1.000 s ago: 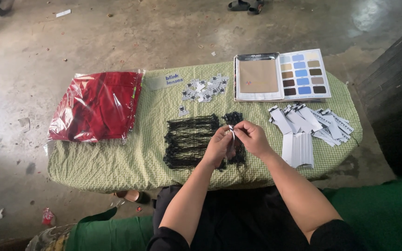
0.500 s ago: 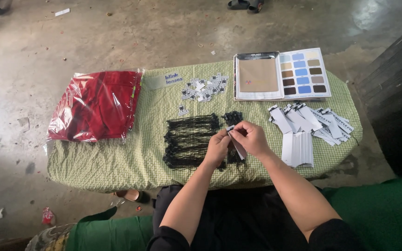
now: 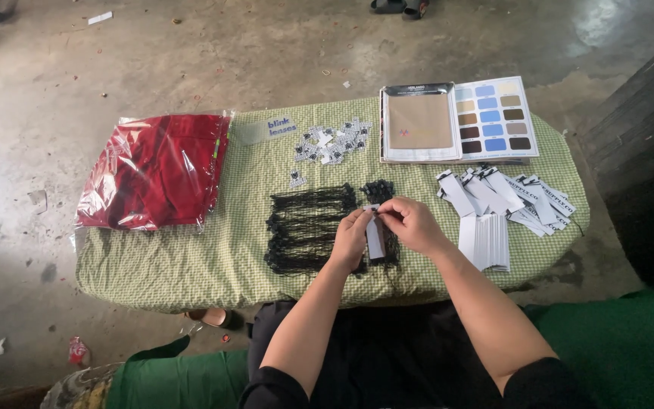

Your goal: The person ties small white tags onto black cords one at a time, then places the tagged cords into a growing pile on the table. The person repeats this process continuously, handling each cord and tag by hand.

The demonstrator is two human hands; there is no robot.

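Green checked table (image 3: 191, 265), red bag (image 3: 153, 170), black strings (image 3: 304, 227)

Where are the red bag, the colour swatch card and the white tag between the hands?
red bag (image 3: 153, 170), head view, middle of its plastic front
colour swatch card (image 3: 493, 117), head view, its coloured squares
white tag (image 3: 375, 238), head view, its lower half

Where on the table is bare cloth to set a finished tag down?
Bare cloth lies between the red bag and the black strings, and along the near edge of the table. Crowded: right side, under the white tags and swatch book.
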